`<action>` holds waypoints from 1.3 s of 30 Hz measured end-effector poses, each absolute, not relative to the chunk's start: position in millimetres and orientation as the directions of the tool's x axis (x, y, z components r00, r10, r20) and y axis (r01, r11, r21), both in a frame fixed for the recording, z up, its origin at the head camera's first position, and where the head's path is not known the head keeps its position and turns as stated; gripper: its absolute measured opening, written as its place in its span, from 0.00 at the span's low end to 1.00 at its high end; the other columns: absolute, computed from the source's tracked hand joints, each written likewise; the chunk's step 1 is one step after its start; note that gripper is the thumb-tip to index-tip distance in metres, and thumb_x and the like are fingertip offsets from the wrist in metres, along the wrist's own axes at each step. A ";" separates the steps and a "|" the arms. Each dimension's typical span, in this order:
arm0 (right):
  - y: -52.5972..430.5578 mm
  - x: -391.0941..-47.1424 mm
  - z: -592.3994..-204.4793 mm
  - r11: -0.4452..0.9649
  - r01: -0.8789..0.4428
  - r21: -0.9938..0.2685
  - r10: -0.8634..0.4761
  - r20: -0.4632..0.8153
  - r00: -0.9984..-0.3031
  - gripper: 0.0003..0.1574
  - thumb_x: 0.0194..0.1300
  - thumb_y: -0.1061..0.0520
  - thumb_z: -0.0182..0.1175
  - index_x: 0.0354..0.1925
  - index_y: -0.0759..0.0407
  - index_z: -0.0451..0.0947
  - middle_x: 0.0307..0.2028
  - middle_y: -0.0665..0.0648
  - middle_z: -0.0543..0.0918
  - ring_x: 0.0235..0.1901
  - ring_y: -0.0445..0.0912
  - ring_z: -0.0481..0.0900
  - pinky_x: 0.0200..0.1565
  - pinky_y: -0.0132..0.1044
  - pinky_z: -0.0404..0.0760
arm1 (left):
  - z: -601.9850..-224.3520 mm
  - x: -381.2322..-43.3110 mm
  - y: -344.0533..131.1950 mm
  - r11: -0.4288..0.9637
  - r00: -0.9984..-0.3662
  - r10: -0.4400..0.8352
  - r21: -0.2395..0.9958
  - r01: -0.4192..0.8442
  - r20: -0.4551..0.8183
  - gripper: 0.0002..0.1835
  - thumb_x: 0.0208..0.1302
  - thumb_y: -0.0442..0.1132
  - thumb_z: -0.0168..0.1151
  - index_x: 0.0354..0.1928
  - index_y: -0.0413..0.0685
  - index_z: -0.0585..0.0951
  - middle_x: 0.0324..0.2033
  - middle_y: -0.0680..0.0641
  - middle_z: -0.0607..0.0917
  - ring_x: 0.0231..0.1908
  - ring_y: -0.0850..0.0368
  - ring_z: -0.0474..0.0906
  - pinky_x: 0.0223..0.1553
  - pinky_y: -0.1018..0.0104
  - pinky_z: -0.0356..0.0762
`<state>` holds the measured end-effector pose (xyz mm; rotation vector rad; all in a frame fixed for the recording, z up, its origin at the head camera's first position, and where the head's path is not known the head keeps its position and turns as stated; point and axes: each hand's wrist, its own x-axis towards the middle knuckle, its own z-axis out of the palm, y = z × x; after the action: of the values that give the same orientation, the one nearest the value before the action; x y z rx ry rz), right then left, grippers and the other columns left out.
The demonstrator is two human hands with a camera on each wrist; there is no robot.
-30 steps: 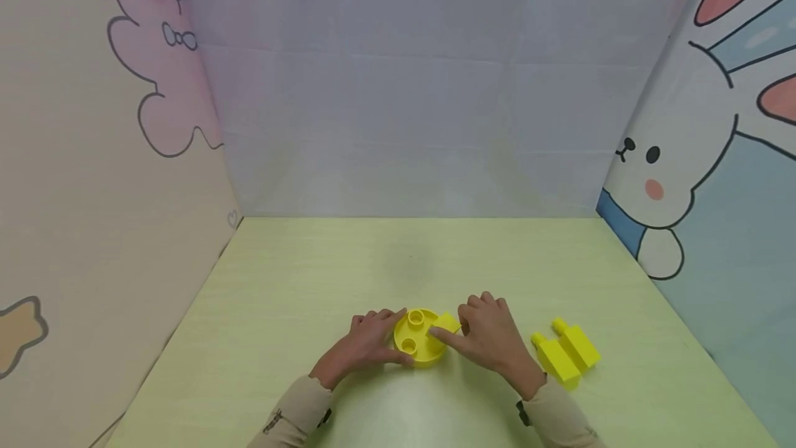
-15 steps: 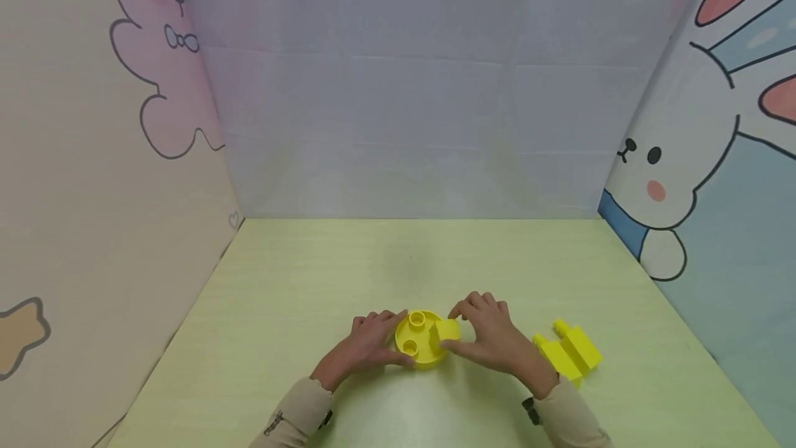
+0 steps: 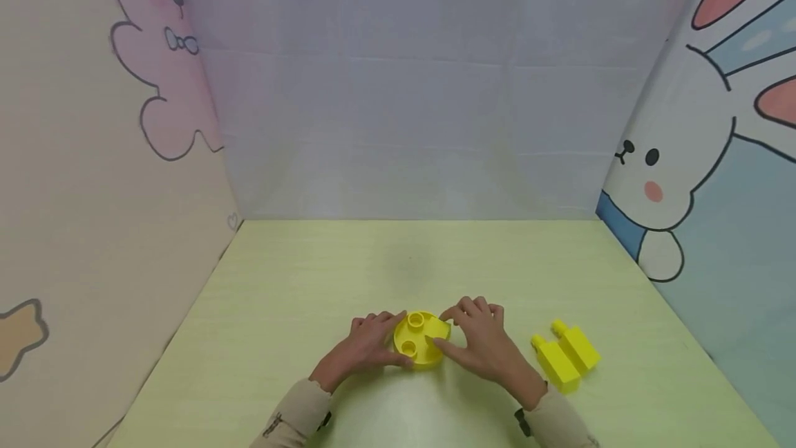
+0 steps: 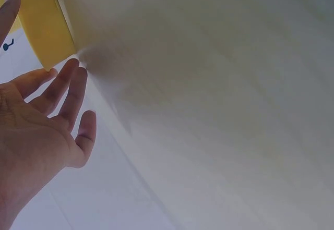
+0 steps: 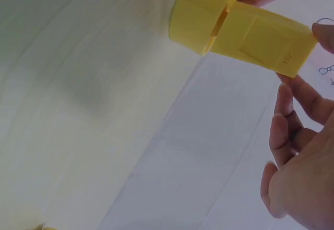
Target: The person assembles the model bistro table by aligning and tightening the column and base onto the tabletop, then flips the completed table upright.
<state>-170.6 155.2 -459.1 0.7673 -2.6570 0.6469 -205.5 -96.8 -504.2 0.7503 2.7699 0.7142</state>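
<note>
A round yellow base (image 3: 423,349) with two raised ring sockets showing lies on the table near its front. My left hand (image 3: 370,341) holds it at the left side, thumb at the front and fingers behind. In the left wrist view, fingertips meet the wall of the base (image 4: 44,26). A rectangular yellow block (image 3: 441,328) stands upright on the right part of the base. My right hand (image 3: 477,337) pinches its upper end between thumb and index finger. In the right wrist view, the block (image 5: 263,39) rises from the base (image 5: 201,16), its lower end hidden by the rim.
Two more yellow blocks with round pegs, a left one (image 3: 558,367) and a right one (image 3: 580,347), lie side by side right of my right hand. A pale sheet (image 3: 410,88) closes off the back of the table (image 3: 298,261); printed walls flank it.
My right hand has shifted its grip on the block, and the block's top has turned and tipped slightly left. The left hand stays on the base.
</note>
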 end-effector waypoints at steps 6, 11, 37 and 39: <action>149.5 -169.8 -463.8 0.809 -0.506 -0.298 -0.391 0.370 -0.843 0.32 0.63 0.31 0.68 0.47 0.56 0.81 0.40 0.51 0.73 0.43 0.52 0.67 0.47 0.59 0.60 | -503.7 -204.9 -96.6 0.752 -0.851 0.523 0.495 0.435 -0.045 0.52 0.57 0.65 0.74 0.76 0.42 0.68 0.62 0.40 0.78 0.55 0.42 0.73 0.55 0.44 0.61; 153.3 -174.7 -462.8 0.717 -0.519 -0.465 -0.435 0.283 -0.855 0.31 0.67 0.43 0.69 0.62 0.56 0.80 0.48 0.53 0.75 0.48 0.51 0.65 0.48 0.57 0.59 | -503.5 -205.0 -97.0 0.756 -0.853 0.520 0.493 0.430 -0.053 0.52 0.57 0.65 0.74 0.76 0.42 0.68 0.62 0.40 0.78 0.56 0.42 0.73 0.55 0.43 0.61; 153.8 -180.2 -473.5 0.733 -0.495 -0.467 -0.353 0.361 -0.863 0.31 0.68 0.43 0.67 0.63 0.58 0.78 0.48 0.57 0.75 0.49 0.56 0.67 0.45 0.53 0.62 | -506.3 -207.5 -96.7 0.758 -0.850 0.524 0.484 0.437 -0.054 0.51 0.58 0.65 0.74 0.76 0.42 0.69 0.61 0.40 0.79 0.55 0.43 0.74 0.54 0.46 0.61; 156.0 -182.6 -473.6 0.694 -0.522 -0.495 -0.396 0.343 -0.852 0.31 0.70 0.48 0.66 0.67 0.57 0.76 0.50 0.57 0.75 0.50 0.56 0.66 0.44 0.52 0.62 | -505.9 -207.5 -96.5 0.757 -0.851 0.523 0.490 0.432 -0.058 0.51 0.58 0.64 0.74 0.76 0.42 0.69 0.62 0.40 0.79 0.55 0.43 0.74 0.54 0.45 0.61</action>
<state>-182.6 156.0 -473.6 0.7397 -2.6944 0.8836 -207.5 -96.5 -505.9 0.7586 2.7633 0.6999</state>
